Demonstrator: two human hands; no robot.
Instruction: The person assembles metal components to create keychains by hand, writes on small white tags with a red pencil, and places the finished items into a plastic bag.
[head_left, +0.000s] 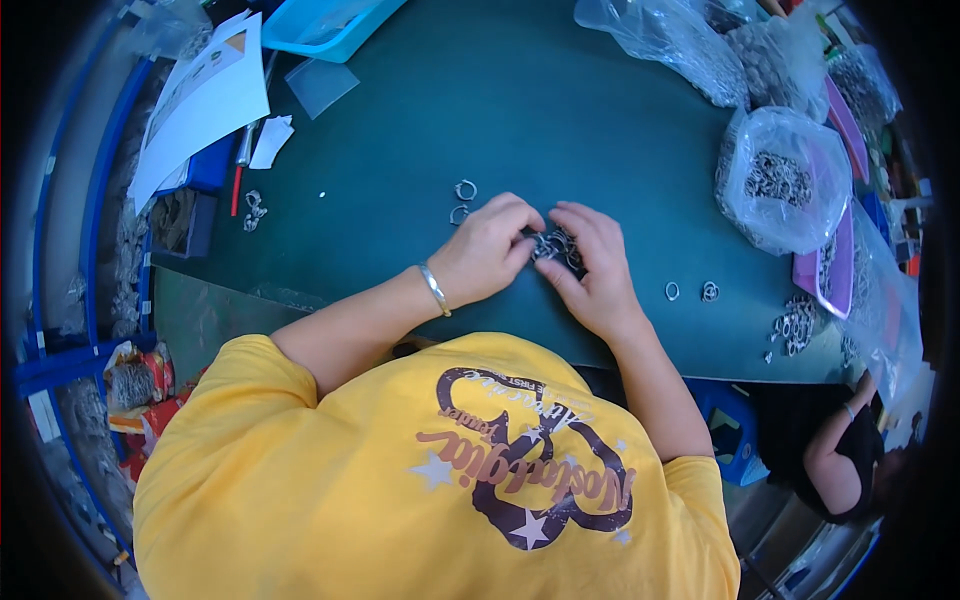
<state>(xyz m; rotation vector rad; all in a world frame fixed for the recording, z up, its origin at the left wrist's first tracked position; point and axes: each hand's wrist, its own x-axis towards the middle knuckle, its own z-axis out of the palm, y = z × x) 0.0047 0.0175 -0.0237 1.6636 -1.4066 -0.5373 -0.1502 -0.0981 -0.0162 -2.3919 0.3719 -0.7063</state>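
Both hands meet over a small heap of silvery metal rings [546, 247] on the dark green tabletop [400, 130]. My left hand [488, 250] comes in from the left with curled fingers, its thumb and fingertips closed at the heap's edge; what lies between them is too small to make out. My right hand [598, 268] curves around the other side, thumb and fingers closed about several of the rings. Just beyond my left hand lie two loose rings, one ring [465, 190] farther off and another ring [459, 214] nearer the knuckles.
To the right lie a single ring [672, 291], a small ring cluster [710, 291] and a larger pile [797, 322]. A clear bag of rings [735, 185] stands near a purple basket [843, 270]. Papers [205, 110] and a blue bin [290, 40] sit far left. Another person [835, 460] is at lower right.
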